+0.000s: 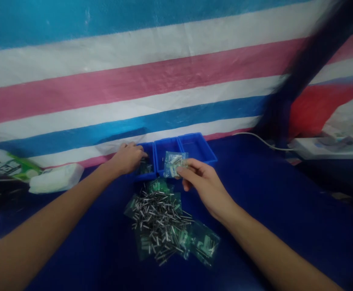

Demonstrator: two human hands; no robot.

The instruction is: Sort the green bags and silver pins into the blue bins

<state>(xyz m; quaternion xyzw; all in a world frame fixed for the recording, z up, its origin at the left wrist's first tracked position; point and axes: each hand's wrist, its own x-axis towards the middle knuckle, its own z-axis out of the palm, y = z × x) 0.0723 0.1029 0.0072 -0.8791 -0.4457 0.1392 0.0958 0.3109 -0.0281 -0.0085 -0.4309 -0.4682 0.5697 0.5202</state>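
Observation:
My right hand [205,182] holds a small clear plastic bag [172,161] between thumb and fingers, with pale pieces inside, over the middle blue tray [167,144]. At the left blue tray [150,176], my left hand [129,157] reaches over the rim with bent fingers drawn together. Its fingertips are partly hidden, so anything between them cannot be made out. Dark small parts [146,166] lie in that tray. In front of the trays is a heap of thin metal pins [161,218], spread over several clear bags, one of them a bag with pale pieces [206,244].
A third blue tray [196,149] stands at the right of the row. To the left are a white soft pack [56,178] and a green-white package [15,165]. A striped sheet [134,87] hangs behind. A white cable [264,141] and a red thing [318,107] are at the right.

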